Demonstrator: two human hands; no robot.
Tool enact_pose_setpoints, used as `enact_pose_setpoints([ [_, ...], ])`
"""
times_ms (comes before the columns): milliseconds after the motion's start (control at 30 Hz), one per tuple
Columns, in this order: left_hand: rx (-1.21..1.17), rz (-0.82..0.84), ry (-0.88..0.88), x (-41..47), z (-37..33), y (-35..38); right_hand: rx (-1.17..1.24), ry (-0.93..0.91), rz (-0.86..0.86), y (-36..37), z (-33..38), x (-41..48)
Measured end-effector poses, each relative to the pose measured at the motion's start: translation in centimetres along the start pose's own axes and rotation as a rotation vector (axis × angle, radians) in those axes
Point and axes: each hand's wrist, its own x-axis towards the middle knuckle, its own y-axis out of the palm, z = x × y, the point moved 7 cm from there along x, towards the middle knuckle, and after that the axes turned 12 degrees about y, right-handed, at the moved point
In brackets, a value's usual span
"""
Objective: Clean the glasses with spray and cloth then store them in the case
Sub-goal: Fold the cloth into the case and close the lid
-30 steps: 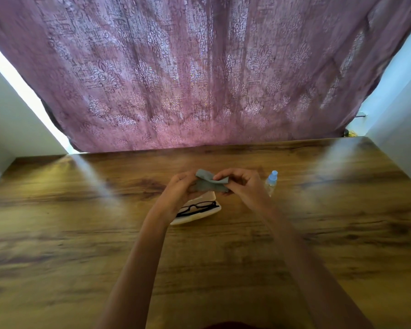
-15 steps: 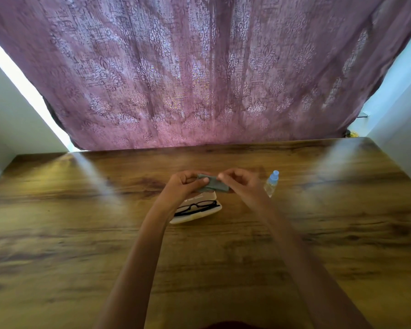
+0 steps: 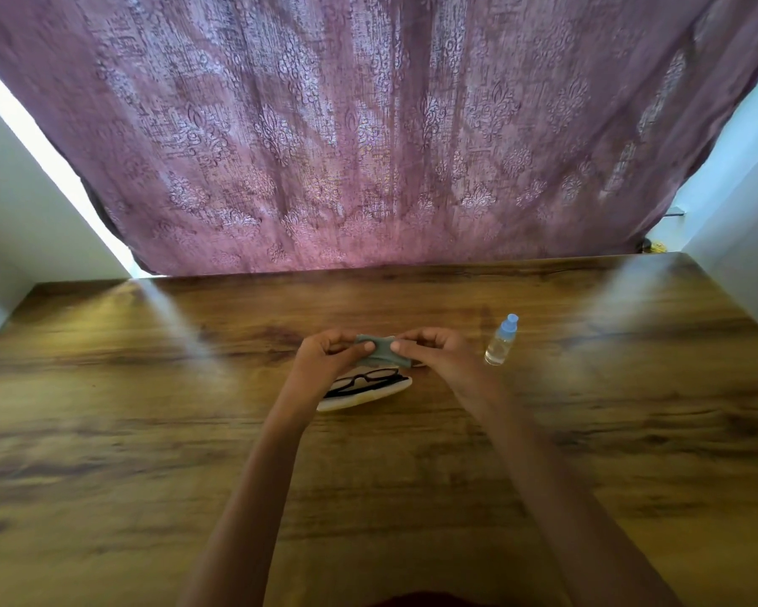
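Observation:
Black-framed glasses [image 3: 361,381] lie folded in an open cream case [image 3: 359,398] at the middle of the wooden table [image 3: 149,431]. Just above the case, my left hand [image 3: 329,357] and my right hand [image 3: 434,352] both pinch a small grey-green cloth [image 3: 379,349], folded into a narrow strip between them. The hands hide the case's far edge. A small clear spray bottle [image 3: 502,341] with a blue cap stands upright to the right of my right hand, apart from it.
A purple patterned curtain [image 3: 368,146] hangs along the table's far edge. White walls [image 3: 744,221] close in at both sides.
The cloth has gone from a loose bunch to a flatter, tighter fold between my fingers. Both hands have stayed above the case.

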Motion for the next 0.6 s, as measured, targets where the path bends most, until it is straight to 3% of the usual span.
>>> enact_pose_setpoints([
  [200,0.090,0.045,0.027,-0.5,0.9,-0.5,-0.124,0.053,-0.007,0.1,-0.5,0.4],
  [333,0.232,-0.177,0.027,-0.5,2.8,-3.5,-0.158,0.051,-0.067,-0.1,-0.7,0.6],
  [467,0.329,-0.365,-0.115,-0.6,6.4,-6.4,-0.173,0.053,-0.094,-0.6,-1.0,0.8],
  [600,0.468,-0.326,-0.259,-0.3,9.3,-7.7,-0.182,0.049,-0.082,-0.7,-1.2,0.9],
])
